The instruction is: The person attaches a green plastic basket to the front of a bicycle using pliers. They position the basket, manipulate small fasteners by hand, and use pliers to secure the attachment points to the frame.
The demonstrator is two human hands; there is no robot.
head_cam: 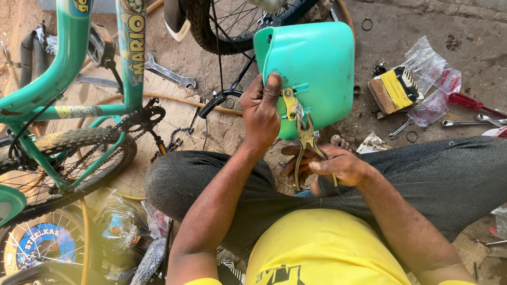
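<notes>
A: Nearest first. What's at the lap?

B: Seated person, yellow shirt (317, 248), dark trousers (422, 179). Right hand (330, 166) is wrapped around the handles of a pair of pliers (306, 142), fingers closed on them. Pliers point up and away from the body.

A: And the nose of the pliers?

B: It meets a small yellowish metal bracket (289, 103) on the edge of a teal plastic bicycle basket (317, 68). Looks clamped on the bracket or its fastener, though the contact point is too small to be sure.

A: Left hand?

B: Left hand (261, 113) grips the basket's near edge, thumb up along the side, fingers shut on the plastic just beside the bracket. Basket is held up over the knees, tilted.

A: Left of that?

B: Teal bicycle frame (68, 63) with chainring (143, 117) and a knobby tyre (74, 145), standing on a woven mat (174, 121).

A: Farther out?

B: Open-ended spanner (169, 73) on the ground past the frame. To the right, a boxed item in clear plastic wrap (401, 87), a red-handled tool (467, 101), another spanner (465, 123). At the top, a second wheel (211, 29).
</notes>
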